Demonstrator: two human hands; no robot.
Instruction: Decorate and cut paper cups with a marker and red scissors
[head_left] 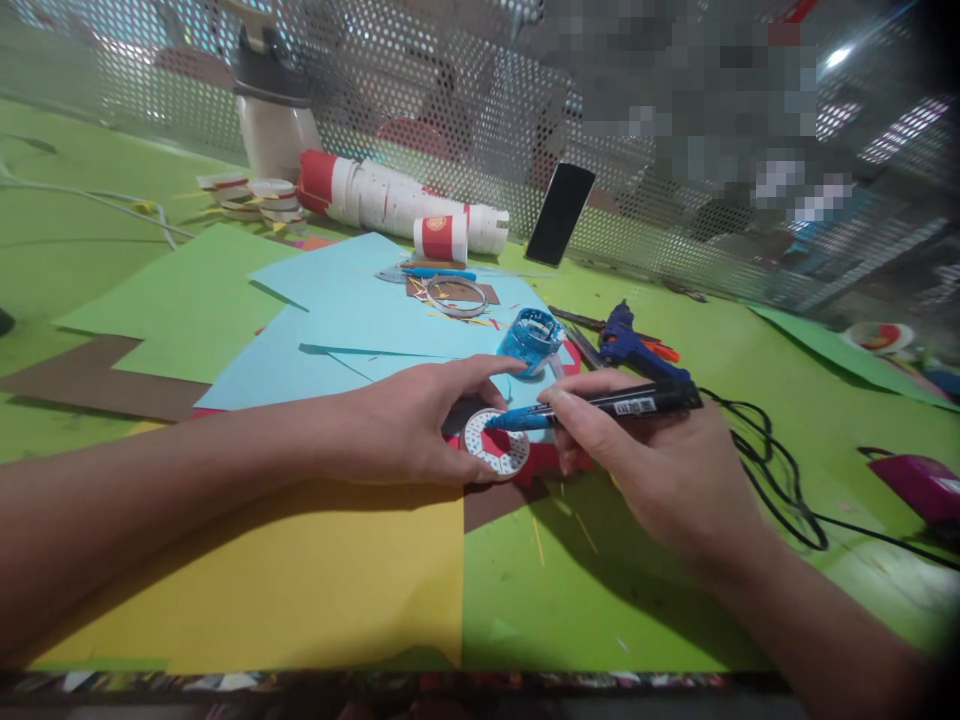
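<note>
A small round white disc (474, 436), spotted with blue and with a red centre, is low in the middle of the view. My left hand (409, 425) steadies it, thumb at its near edge and fingers curled by its far side. My right hand (652, 465) grips a black marker pen (637, 402), its blue-covered front end pointing left and meeting the disc's face. Just beyond the hands stands a small clear jar (531, 342) with blue inside. Red paper (546, 462) shows under and beside the disc.
Coloured paper sheets (360, 560) cover much of the green table. A roll of tape (456, 297), paper cups (441, 240) and an upright phone (560, 215) are farther back. At right lie a blue glue gun (626, 335), its black cord (772, 480) and a magenta object (911, 487).
</note>
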